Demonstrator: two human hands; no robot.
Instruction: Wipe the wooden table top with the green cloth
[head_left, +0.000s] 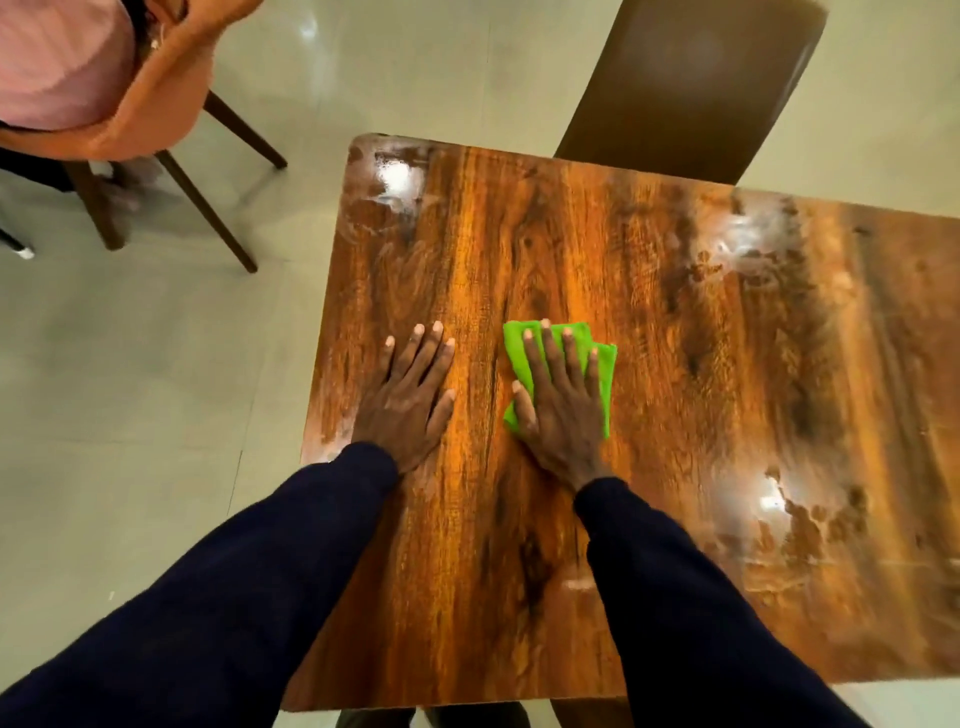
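The wooden table top (675, 389) fills the middle and right of the head view, glossy with dark grain and pale smeared patches at its far left corner and right side. A folded green cloth (605, 371) lies flat on it near the left half. My right hand (558, 400) presses on the cloth with straight, spread fingers, covering most of it. My left hand (410, 395) rests flat on the bare wood just left of the cloth, fingers straight and spread. Both arms wear dark sleeves.
A dark brown chair (691, 88) stands at the table's far edge. At upper left a person in pink sits on an orange chair (156, 114) with wooden legs. Pale tiled floor (130, 389) lies left of the table.
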